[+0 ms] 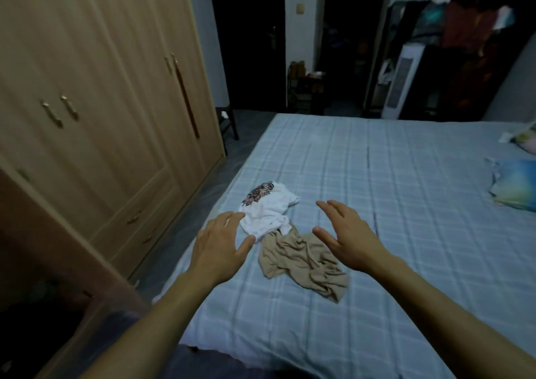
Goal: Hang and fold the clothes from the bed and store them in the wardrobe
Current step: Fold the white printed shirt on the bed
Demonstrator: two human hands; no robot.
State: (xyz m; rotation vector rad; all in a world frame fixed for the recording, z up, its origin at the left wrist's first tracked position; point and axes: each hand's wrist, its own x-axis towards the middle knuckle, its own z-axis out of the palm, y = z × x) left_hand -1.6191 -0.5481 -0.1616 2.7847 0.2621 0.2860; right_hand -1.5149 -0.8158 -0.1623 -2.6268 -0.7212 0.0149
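Two bare arms reach out over the bed (377, 175), which is covered in a pale blue checked sheet. Both hands are spread with fingers straight and hold nothing. The left hand (222, 248) is near the bed's left edge, palm down, its fingertips at the near edge of the white garment (268, 213); whether they touch the cloth cannot be told. The right hand (345, 233) is just right of the two garments, above the sheet, thumb pointing toward the left hand.

The white garment lies crumpled close to the left edge of the bed, with a dark patterned print (258, 192) on its far end. The tan garment (304, 265) lies bunched just nearer the person, touching the white one at its near side, and sits between the two hands.

The wardrobe (101, 88) stands along the left of the bed across a narrow strip of floor, its light wood doors closed, drawers below. Two pillows (513, 184) lie at the right edge of the bed. Beyond the far edge, a pile of clothes (470, 30) is stacked against the wall.
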